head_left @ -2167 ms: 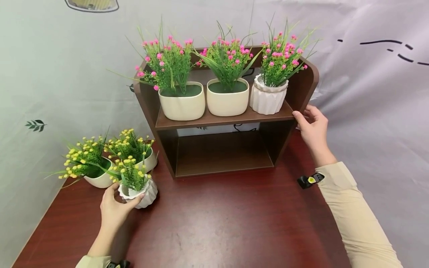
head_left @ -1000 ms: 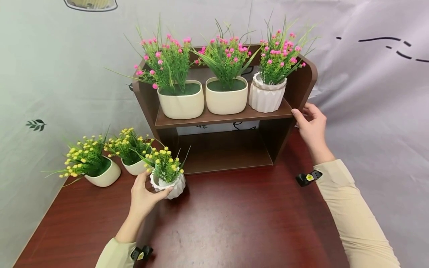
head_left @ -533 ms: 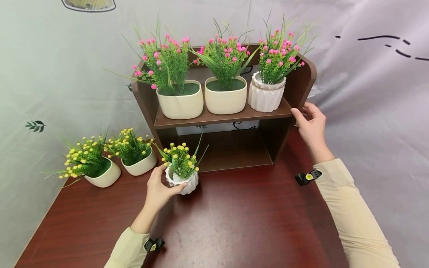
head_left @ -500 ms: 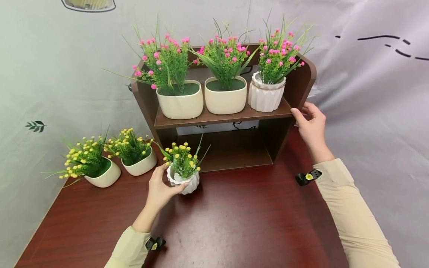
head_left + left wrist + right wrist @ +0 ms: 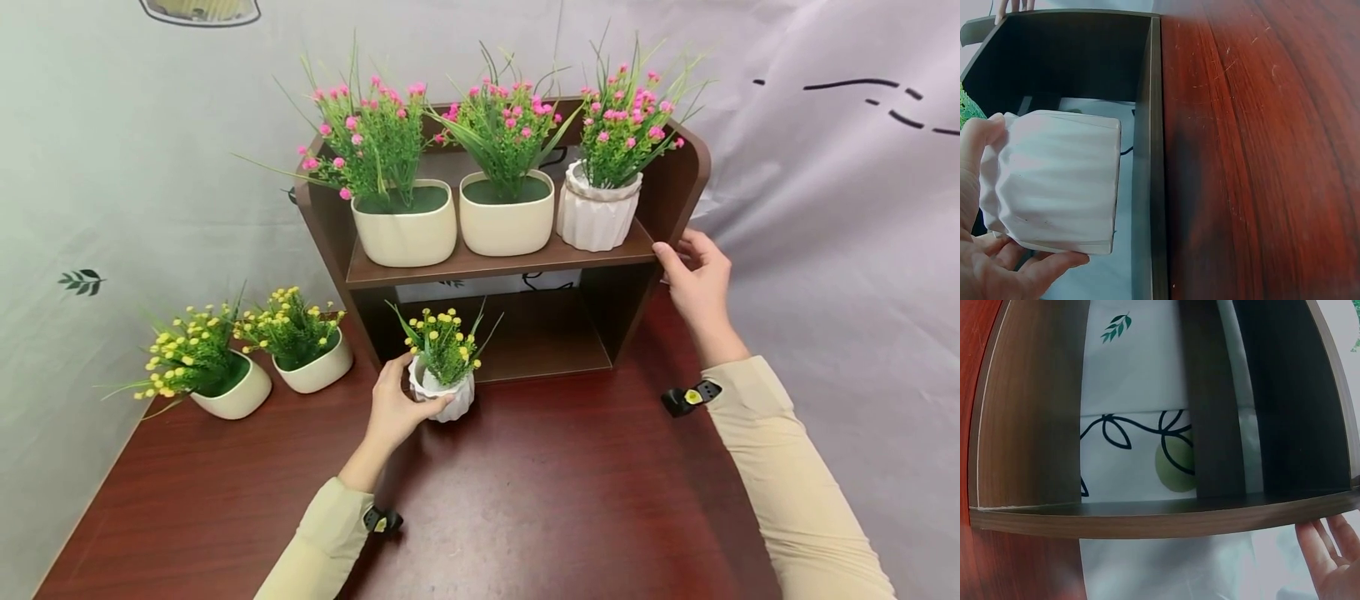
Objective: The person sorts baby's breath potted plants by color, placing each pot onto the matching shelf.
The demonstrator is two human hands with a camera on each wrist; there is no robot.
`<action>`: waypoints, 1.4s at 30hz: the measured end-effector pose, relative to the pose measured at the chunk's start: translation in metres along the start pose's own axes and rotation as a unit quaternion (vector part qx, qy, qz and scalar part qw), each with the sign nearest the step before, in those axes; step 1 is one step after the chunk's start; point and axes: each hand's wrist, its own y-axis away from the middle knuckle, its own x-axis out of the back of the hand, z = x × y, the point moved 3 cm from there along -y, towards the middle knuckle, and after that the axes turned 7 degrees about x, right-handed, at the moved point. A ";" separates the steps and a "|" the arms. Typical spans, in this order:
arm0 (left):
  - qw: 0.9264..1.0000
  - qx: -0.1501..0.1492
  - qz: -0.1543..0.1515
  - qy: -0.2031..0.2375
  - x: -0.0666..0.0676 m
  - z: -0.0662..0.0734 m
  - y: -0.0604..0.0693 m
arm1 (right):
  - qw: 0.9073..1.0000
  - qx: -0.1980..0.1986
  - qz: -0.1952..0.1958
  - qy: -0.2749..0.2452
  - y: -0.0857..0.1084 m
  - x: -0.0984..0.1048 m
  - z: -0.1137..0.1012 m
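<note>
My left hand (image 5: pixel 397 408) grips a white fluted flowerpot (image 5: pixel 454 403) with yellow artificial flowers, thumb on the near side and fingers around the far side. In the left wrist view the pot (image 5: pixel 1060 181) is held in front of the lower compartment, its base apart from the bottom board. My right hand (image 5: pixel 701 287) holds the right side of the brown wooden shelf (image 5: pixel 495 265), thumb at the front edge. The right wrist view shows its fingers (image 5: pixel 1317 550) against the outer face of the side panel. Those behind the panel are partly hidden.
Two cream pots with pink flowers (image 5: pixel 405 237) (image 5: pixel 507 227) and a white fluted pot (image 5: pixel 597 221) stand on the upper level. Two cream pots with yellow flowers (image 5: pixel 238 395) (image 5: pixel 318 372) stand on the red-brown table (image 5: pixel 525 508), left of the shelf.
My left hand has carried the white flowerpot rightward and away from me, from beside the yellow-flowered cream pots to before the lower compartment. The right hand has stayed at the shelf's side.
</note>
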 end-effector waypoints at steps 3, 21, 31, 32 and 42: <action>1.000 -0.002 -0.005 -0.004 -0.008 0.000 -0.005 | 1.000 0.002 0.004 0.001 0.000 0.001 -0.001; 0.998 0.047 -0.034 -0.017 -0.037 -0.010 -0.019 | 1.000 0.010 -0.003 -0.002 0.006 -0.001 -0.018; 0.999 0.026 -0.034 -0.001 -0.047 -0.011 -0.022 | 1.000 0.020 -0.005 0.003 0.012 -0.001 -0.033; 0.999 0.029 -0.035 0.008 -0.048 -0.011 -0.022 | 1.000 0.020 -0.006 0.005 0.012 -0.001 -0.033; 0.994 0.066 0.002 0.088 -0.060 -0.012 -0.013 | 1.000 0.025 -0.004 0.008 0.010 -0.001 -0.033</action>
